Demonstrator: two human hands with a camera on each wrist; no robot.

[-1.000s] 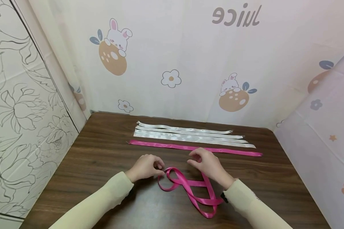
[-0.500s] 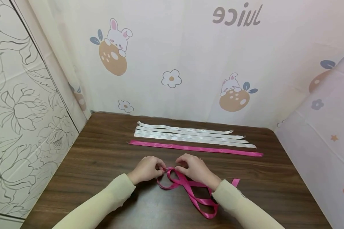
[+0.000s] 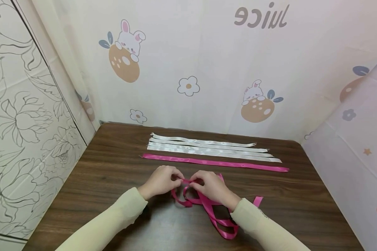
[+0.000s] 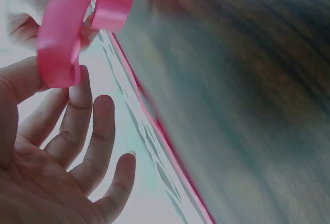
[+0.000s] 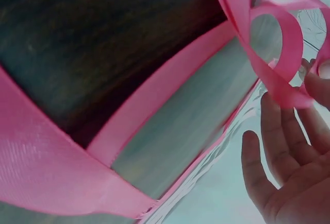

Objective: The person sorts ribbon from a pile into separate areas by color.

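Both hands pinch a long, glossy pink ribbon (image 3: pixel 208 210) near the middle of the table. My left hand (image 3: pixel 162 181) holds it between thumb and forefinger; in the left wrist view, the ribbon (image 4: pixel 61 33) loops over the fingertips while the other fingers stay loose. Close beside it, my right hand (image 3: pixel 212 187) pinches the same ribbon, with a short stretch running between the two hands. From the right hand, loose loops trail toward the front of the table, and one tail shows past the right wrist. The right wrist view shows a curl of ribbon (image 5: pixel 289 44) hanging by the fingertips.
Behind the hands, a straight pink ribbon (image 3: pixel 207 161) lies across the wooden table (image 3: pixel 106 167). Several white ribbons (image 3: pixel 213 151) lie roughly parallel beyond it. A printed curtain (image 3: pixel 188 45) hangs at the table's back edge, and a floral panel (image 3: pixel 25 115) stands at the left.
My right hand has come left and nearer, from above the loops to beside the left hand, and now pinches the ribbon. The ribbon between the hands has lifted slightly.
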